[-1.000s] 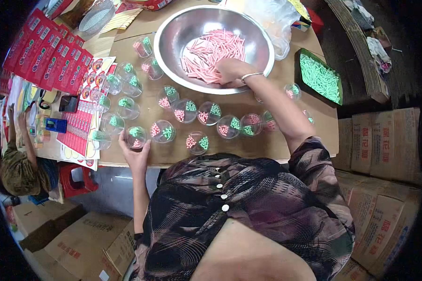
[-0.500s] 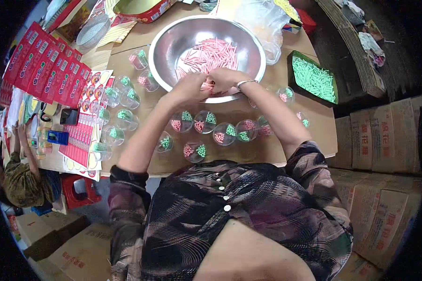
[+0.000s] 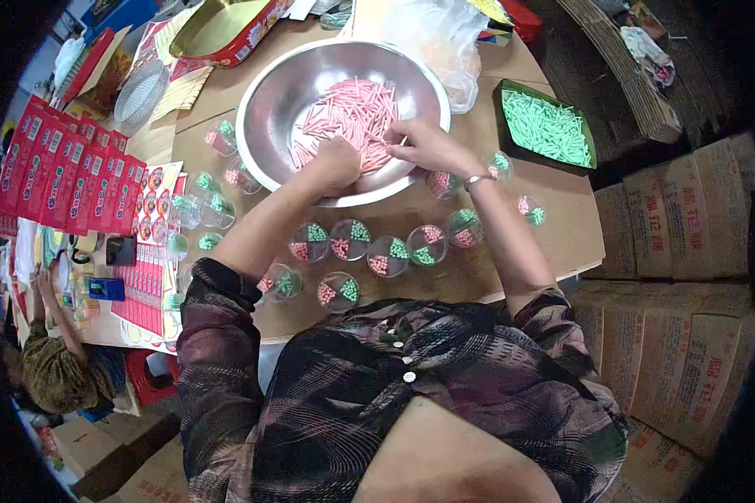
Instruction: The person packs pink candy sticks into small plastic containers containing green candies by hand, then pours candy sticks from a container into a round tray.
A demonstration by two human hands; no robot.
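Note:
A wide steel bowl (image 3: 260, 109) holds a loose heap of thin pink sticks (image 3: 352, 109). Over the near side of the bowl is my left hand (image 3: 334, 168), its fingers curled closed around pink sticks that are mostly hidden. My right hand (image 3: 432, 149) reaches in from the right, with thumb and forefinger bent around pink sticks at the heap's edge. Clear round cups with pink and green sticks stand in front of the bowl, among them one cup (image 3: 338, 292) near my body and another cup (image 3: 388, 256) behind it.
A dark tray (image 3: 591, 155) of green sticks stands on the right. More cups (image 3: 218, 210), red printed packaging (image 3: 67, 176) and sticker sheets lie left. A plastic bag (image 3: 432, 50) sits behind the bowl. Another person (image 3: 59, 360) is at far left; cartons (image 3: 671, 218) are stacked right.
My hands, together at the bowl's near rim before, are now apart. The right hand has moved to the pink heap. The whole view has shifted slightly, so the bowl appears farther left.

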